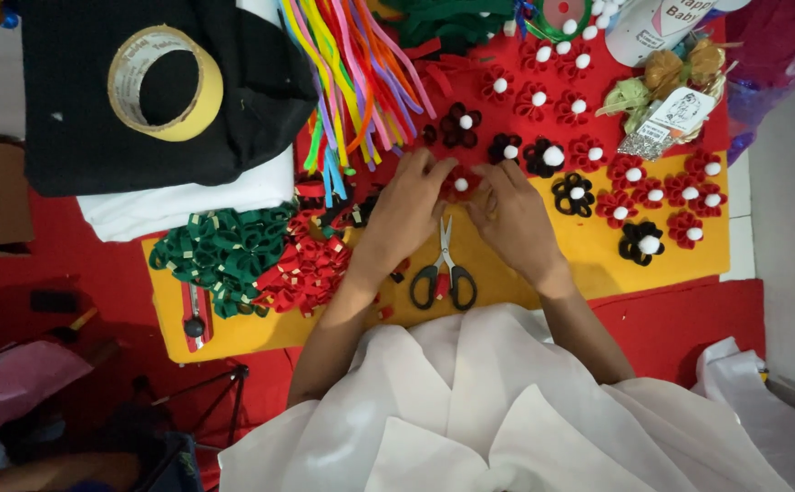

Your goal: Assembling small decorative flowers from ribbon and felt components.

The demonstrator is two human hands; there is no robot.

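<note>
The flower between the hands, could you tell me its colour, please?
Red flower with a white centre, seen in the head view.

Felt flower [459, 184] between the hands: red with white pom-pom centre; scissors [444, 273] black-handled with red inner grips, lying on a yellow mat [598, 251] over red cloth [680, 319]. Finished flowers [634, 196] mostly red, a few black, all white-centred. Loop piles: green [224, 251] and red [306, 269]; tape roll [166, 82] tan on black fabric [78, 137]; strips [352, 73] multicolour.
</note>
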